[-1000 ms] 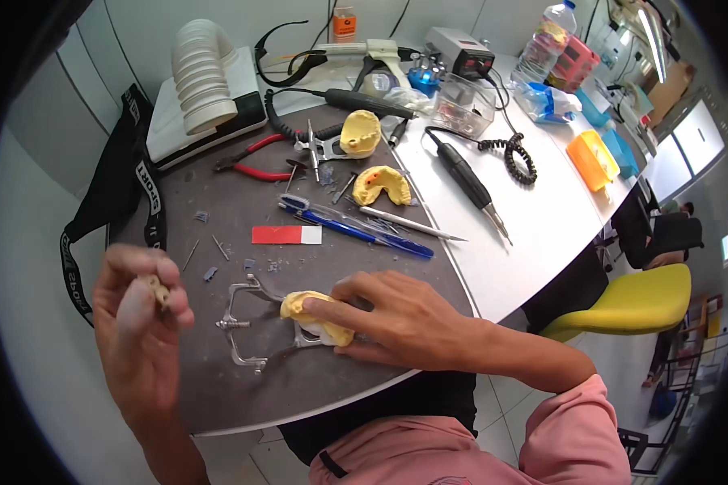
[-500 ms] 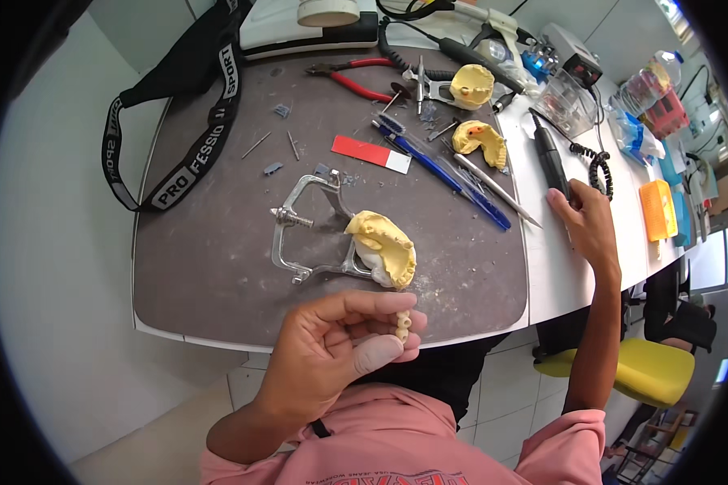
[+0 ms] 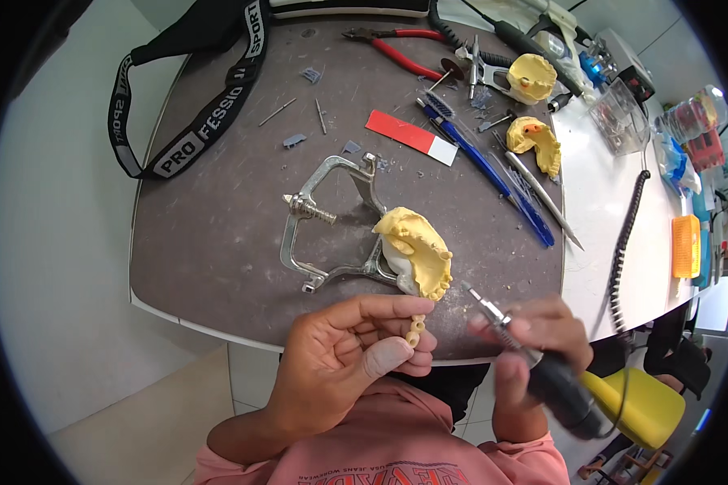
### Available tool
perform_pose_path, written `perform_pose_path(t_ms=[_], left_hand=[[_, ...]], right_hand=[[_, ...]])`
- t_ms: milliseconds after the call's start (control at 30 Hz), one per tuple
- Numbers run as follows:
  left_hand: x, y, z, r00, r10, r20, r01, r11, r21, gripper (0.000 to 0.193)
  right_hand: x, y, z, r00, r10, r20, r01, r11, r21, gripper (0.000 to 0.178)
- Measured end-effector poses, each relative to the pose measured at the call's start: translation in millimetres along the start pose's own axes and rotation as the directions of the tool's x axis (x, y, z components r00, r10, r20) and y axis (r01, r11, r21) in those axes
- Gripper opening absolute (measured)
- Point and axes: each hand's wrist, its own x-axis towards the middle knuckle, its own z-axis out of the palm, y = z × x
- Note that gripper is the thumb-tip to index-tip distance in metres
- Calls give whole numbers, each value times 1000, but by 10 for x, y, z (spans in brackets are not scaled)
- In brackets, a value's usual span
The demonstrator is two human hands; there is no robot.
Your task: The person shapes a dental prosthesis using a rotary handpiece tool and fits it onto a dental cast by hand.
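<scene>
My left hand [image 3: 356,343] pinches a small tooth-coloured dental bridge [image 3: 415,331] between thumb and fingers, near the bench's front edge. To its right, my right hand [image 3: 542,339] is wrapped round a black corded rotary handpiece [image 3: 570,392], somewhat blurred by motion. The handpiece's metal nose and thin bit point up and left, apart from the bridge. Just beyond my left hand lies a yellow plaster dental model [image 3: 421,242] on a white base, fixed to a metal articulator frame [image 3: 291,234] that rests on the grey bench mat [image 3: 210,267].
Red-handled pliers [image 3: 400,55], a red and white strip [image 3: 412,137], a blue brush [image 3: 481,170] and a white pointed tool [image 3: 542,190] lie farther back. Two smaller yellow models [image 3: 535,145] sit at the right. A coiled cord [image 3: 620,267] hangs over the right edge, near a yellow chair [image 3: 639,404].
My right hand has lifted the handpiece from the right side of the bench and brought it close to my left hand. My left hand still holds the bridge. The view has shifted.
</scene>
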Motion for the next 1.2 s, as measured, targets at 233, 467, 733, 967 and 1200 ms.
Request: perform_pose_path(t_ms=[233, 467, 733, 967, 1200], left_hand=[[10, -33, -106, 991, 67, 118, -77, 994, 81, 36], [5, 4, -123, 987, -14, 159, 3, 997, 71, 37], [9, 18, -125, 986, -25, 164, 13, 997, 77, 37], [5, 11, -117, 989, 1, 149, -15, 995, 98, 36], [-8, 20, -131, 990, -36, 139, 22, 995, 100, 35]], right_hand=[[-144, -43, 207, 993, 5, 120, -10, 999, 44, 34], [-235, -38, 227, 986, 157, 57, -166, 959, 230, 34], [-223, -51, 242, 973, 214, 85, -229, 939, 255, 32], [-200, 90, 183, 971, -14, 238, -21, 989, 147, 36], [-182, 51, 205, 973, -20, 231, -14, 990, 143, 33]])
